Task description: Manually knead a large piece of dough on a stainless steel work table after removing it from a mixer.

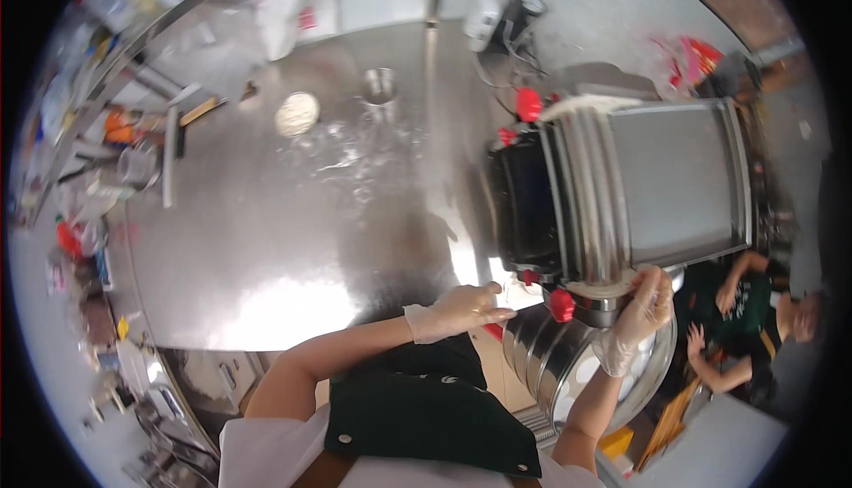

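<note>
A steel roller machine with red knobs stands at the right of the counter. My left hand, in a clear plastic glove, is beside its near end, close to a red knob. The thumb and fingers are apart and point right; a pale patch lies just past their tips, and I cannot tell what it is. My right hand, also gloved, is at the near end of the rollers with its fingers closed. What they hold, if anything, is hidden. Below the machine, a large steel drum-shaped container shows white round shapes inside.
On the steel counter lie a round pale dough piece and a steel cup, with wet or shiny marks between. Tools and containers crowd the left edge. At the lower right is a co-worker with bare forearms. A red-and-white bag sits behind the machine.
</note>
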A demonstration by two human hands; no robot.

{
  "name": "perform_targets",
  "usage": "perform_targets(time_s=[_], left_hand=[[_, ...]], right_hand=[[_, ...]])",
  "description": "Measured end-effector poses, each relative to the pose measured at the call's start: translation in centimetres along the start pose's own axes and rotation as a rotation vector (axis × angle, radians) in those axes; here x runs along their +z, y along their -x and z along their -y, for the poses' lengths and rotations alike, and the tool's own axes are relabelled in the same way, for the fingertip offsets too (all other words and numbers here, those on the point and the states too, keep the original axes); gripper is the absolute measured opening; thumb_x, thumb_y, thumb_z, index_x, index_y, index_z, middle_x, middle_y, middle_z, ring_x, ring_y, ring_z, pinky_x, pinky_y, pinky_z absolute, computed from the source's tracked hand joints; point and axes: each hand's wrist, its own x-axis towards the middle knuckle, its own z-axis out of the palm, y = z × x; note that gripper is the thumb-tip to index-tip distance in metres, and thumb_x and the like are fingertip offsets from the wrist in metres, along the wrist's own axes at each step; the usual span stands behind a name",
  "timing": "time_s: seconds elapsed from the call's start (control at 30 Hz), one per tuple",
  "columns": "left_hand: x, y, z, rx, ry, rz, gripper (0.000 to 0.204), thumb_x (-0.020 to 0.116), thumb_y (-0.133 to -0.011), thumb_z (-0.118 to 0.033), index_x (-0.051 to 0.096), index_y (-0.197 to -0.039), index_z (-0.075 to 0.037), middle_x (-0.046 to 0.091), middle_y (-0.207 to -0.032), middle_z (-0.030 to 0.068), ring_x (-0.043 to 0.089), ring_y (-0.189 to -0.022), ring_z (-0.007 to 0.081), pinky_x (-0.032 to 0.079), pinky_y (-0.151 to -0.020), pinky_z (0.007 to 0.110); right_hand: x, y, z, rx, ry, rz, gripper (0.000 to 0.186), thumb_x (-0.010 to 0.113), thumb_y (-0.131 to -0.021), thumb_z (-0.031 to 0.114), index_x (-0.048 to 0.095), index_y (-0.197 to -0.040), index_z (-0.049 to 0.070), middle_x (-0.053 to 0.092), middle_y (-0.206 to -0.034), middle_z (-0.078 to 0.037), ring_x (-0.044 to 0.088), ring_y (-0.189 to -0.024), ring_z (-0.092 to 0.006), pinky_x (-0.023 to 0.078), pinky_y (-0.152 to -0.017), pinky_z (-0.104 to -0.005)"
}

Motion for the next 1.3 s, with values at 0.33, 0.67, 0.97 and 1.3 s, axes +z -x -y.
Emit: perform_targets(time_s=[0.33,0.67,0.97,1.3], left_hand=[[-4.1,8.6,17.8,-0.346,-0.350,-0.591,0.079,0.061,-0.094,-0.049,0.036,-0.149,0.002,0.051,-0.140,0.0245,0.049,-0.131,0.0404,0.042,-0.107,0.046],[-17.4,9.4,26.7,-0.280,-0.204,-1.359,0.061,0.064,-0.094,-0.028,0.042,-0.145,-0.001,0.047,-0.144,0.0213,0.047,-0.132,0.0378,0.042,-0.108,0.045],[-35.7,3.6,25.9,-0.243,-0.522,-1.308,0.026,0.075,-0.077,-0.015,0.071,-0.102,-0.008,0.066,-0.113,0.0110,0.063,-0.110,0.0295,0.055,-0.089,0.041],[-38.5,1.1,28.8,-0.376,-0.615,-1.159,0.012,0.075,-0.076,-0.015,0.074,-0.088,-0.013,0.073,-0.099,0.0131,0.072,-0.087,0.0316,0.058,-0.080,0.040]], right_hand=[[-0.3,-0.8,-1.4,0.028,0.037,0.069,0.023,0.059,-0.103,0.013,0.063,-0.086,-0.001,0.058,-0.071,-0.001,0.049,-0.066,-0.0073,0.041,-0.061,-0.0243],[-0.7,-1.0,-1.8,0.054,0.084,0.094,0.027,0.058,-0.104,0.017,0.063,-0.084,0.000,0.056,-0.072,0.001,0.048,-0.067,-0.0066,0.040,-0.062,-0.0232],[-1.2,-1.1,-2.4,0.034,0.157,0.121,0.025,0.057,-0.105,0.017,0.065,-0.087,0.000,0.054,-0.073,0.000,0.048,-0.068,-0.0074,0.040,-0.063,-0.0231],[-1.3,-1.1,-2.4,0.097,0.209,0.100,0.028,0.055,-0.106,0.017,0.060,-0.083,0.001,0.053,-0.072,0.001,0.046,-0.067,-0.0061,0.038,-0.063,-0.0223]])
